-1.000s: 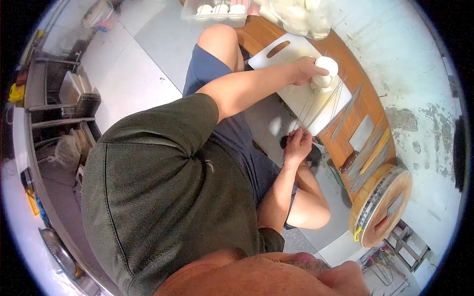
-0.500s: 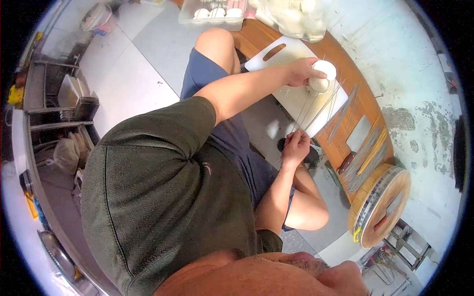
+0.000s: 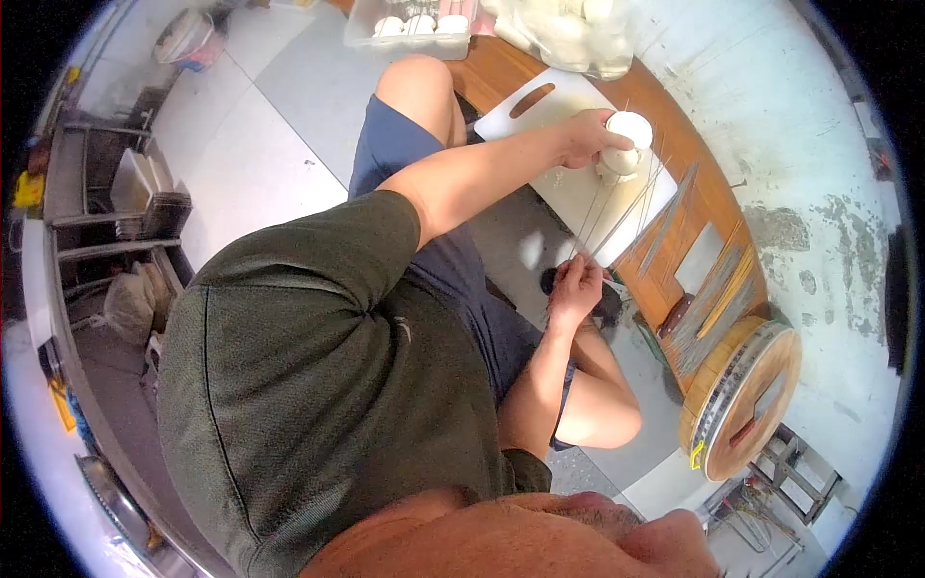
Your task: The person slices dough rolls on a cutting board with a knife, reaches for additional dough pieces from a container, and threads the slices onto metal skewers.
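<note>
My left hand [image 3: 590,141] grips a round white food piece [image 3: 629,130] over a white cutting board [image 3: 540,135]. Just under it is a second pale piece [image 3: 617,164], partly covered by my fingers. My right hand [image 3: 576,286] is closed in a pinch on thin metal skewers [image 3: 595,217], which run up towards the white pieces. Whether their tips pass through both pieces is too small to tell. More thin skewers [image 3: 670,223] lie at the board's right edge.
A cleaver [image 3: 698,260] and a skewer bundle [image 3: 715,308] lie on the wooden bench [image 3: 674,106]. Nearby stands a round chopping block [image 3: 761,400] with a knife on it. Beyond are a plastic box [image 3: 409,39] of white rounds and a filled clear bag [image 3: 568,34]. My knees flank the work.
The white pieces in my left hand have shifted slightly and tilted, so more of the lower one shows. My right hand stays nearly in place, still on the skewers.
</note>
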A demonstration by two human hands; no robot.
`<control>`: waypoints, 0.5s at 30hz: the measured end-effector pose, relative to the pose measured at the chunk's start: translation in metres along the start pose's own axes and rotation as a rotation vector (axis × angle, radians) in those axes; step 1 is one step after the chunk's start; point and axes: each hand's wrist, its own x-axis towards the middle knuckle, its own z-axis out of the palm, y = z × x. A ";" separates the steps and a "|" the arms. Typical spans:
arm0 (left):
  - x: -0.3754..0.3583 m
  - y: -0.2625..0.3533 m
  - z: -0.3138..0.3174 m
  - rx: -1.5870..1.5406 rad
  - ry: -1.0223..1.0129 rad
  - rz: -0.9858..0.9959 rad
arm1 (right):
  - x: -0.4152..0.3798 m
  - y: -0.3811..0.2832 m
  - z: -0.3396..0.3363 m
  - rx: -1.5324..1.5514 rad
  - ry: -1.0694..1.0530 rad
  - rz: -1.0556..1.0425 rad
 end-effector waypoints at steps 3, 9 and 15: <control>0.002 -0.002 -0.006 -0.010 -0.043 0.006 | 0.000 0.001 -0.001 -0.056 -0.004 -0.027; -0.011 0.005 0.004 0.031 0.016 -0.029 | 0.001 -0.003 0.005 -0.030 0.025 -0.024; -0.009 0.000 0.002 0.066 -0.019 -0.015 | 0.003 -0.003 0.001 -0.037 0.000 -0.032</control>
